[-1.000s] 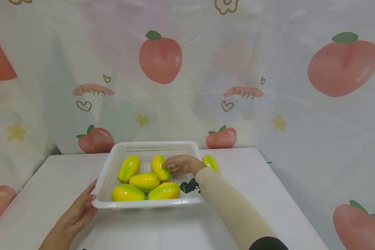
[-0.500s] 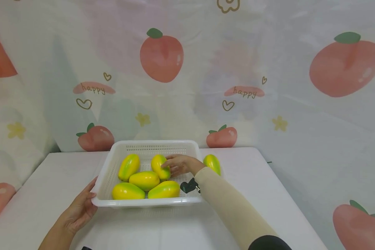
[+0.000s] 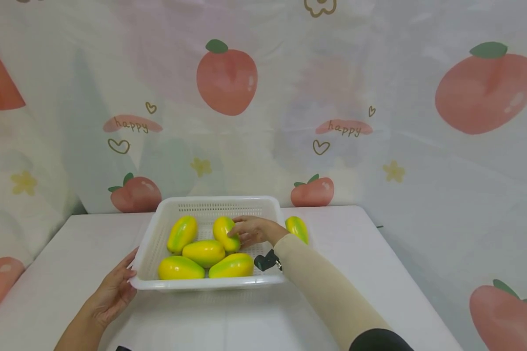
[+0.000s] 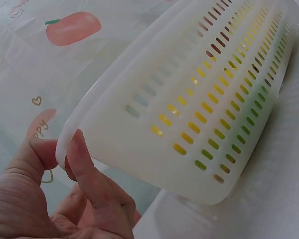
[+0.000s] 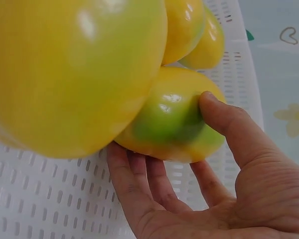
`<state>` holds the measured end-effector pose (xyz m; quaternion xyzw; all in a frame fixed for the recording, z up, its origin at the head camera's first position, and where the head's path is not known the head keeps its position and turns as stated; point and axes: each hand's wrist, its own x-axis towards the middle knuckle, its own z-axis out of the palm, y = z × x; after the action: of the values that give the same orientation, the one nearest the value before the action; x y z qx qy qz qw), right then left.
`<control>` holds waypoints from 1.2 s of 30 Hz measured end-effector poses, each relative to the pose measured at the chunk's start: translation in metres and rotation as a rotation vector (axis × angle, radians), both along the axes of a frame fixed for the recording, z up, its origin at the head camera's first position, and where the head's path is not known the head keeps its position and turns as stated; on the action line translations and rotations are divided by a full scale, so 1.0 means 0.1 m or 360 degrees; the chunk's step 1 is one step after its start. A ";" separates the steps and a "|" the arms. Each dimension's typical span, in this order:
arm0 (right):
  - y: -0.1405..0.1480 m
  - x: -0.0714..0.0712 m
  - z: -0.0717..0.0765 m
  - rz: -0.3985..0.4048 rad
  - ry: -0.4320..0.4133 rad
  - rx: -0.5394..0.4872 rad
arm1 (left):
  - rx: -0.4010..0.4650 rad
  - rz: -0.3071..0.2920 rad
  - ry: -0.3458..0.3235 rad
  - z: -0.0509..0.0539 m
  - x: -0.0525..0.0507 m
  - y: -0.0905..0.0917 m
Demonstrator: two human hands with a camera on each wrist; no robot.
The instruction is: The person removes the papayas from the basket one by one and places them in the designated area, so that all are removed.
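A white plastic basket (image 3: pixel 158 283) with slotted walls stands on the table and holds several yellow-green mangoes. My left hand (image 3: pixel 114 292) pinches its left rim between thumb and finger, as the left wrist view (image 4: pixel 92 194) shows close up. Inside the basket, my right hand (image 3: pixel 256 231) is curled round the mango at the back right (image 3: pixel 225 234). In the right wrist view the thumb presses on that mango (image 5: pixel 172 114) from one side and the fingers lie beneath it. Other mangoes lie near it, one in the middle (image 3: pixel 203 253) and one at the front right (image 3: pixel 231 265).
One more mango (image 3: pixel 296 229) lies on the white table (image 3: pixel 369 273) right of the basket, partly hidden by the right sleeve (image 3: pixel 325 287). A black device (image 3: pixel 267 261) sits at the right wrist. A fruit-printed cloth (image 3: pixel 263 97) hangs behind the table.
Both hands stay where they were, on the basket rim and on the mango. Only a slight shift of the head view shows.
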<state>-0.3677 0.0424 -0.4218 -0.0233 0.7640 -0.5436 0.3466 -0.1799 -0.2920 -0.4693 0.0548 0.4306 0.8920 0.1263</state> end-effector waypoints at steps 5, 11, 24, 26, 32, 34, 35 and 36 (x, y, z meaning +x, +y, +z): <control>0.00 -0.01 -0.01 -0.0009 0.0005 0.0014 | -0.0054 0.0025 -0.0044 0.04 0.01 0.01; 0.00 -0.04 -0.01 -0.0047 -0.0028 0.0001 | -0.0145 0.0101 -0.0132 0.07 0.02 0.03; 0.03 -0.04 0.00 -0.0085 -0.0058 -0.0037 | -0.0455 0.0292 -0.0190 0.09 0.00 0.05; 0.04 -0.03 0.00 -0.0096 -0.0072 -0.0026 | -0.0495 0.0304 -0.0194 0.08 0.02 0.04; 0.07 -0.02 0.01 -0.0119 -0.0085 -0.0027 | -0.0543 0.0326 -0.0194 0.07 0.02 0.03; 0.10 -0.04 0.03 -0.0139 -0.0087 -0.0046 | -0.0544 0.0335 -0.0190 0.08 0.01 0.04; 0.11 -0.06 0.04 -0.0156 -0.0099 -0.0061 | -0.0542 0.0340 -0.0194 0.09 0.00 0.04; 0.13 -0.07 0.05 -0.0170 -0.0107 -0.0073 | -0.0537 0.0342 -0.0204 0.10 -0.01 0.05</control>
<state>-0.3750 0.0553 -0.4169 0.0278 0.7395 -0.5792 0.3419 -0.1807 -0.2874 -0.4597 -0.0702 0.5684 0.8172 0.0649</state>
